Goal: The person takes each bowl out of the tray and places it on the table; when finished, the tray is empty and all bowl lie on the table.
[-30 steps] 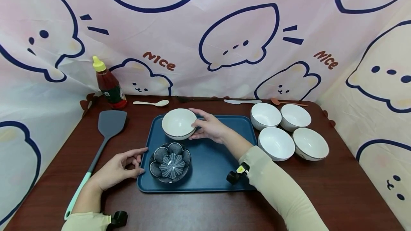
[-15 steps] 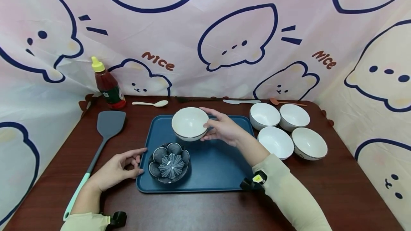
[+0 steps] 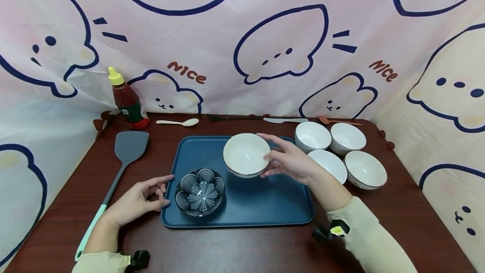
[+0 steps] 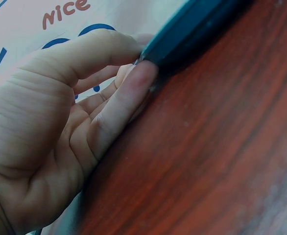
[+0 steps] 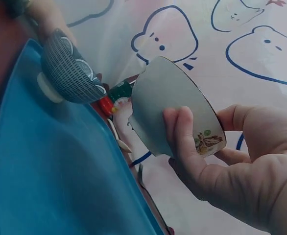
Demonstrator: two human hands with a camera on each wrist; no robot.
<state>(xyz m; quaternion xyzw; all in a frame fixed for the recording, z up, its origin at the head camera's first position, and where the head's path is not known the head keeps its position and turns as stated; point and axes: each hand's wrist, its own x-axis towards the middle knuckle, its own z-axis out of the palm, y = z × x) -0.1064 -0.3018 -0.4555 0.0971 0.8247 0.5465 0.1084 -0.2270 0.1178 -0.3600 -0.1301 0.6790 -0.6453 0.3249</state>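
Above the blue tray, up in the air, the right hand pinches the white bowl by its right side! Over at the tray's left edge, the left hand nips the rim between thumb and fingers, with the dark patterned bowl sitting on the tray close by, and four more white bowls grouped off the tray's right side.
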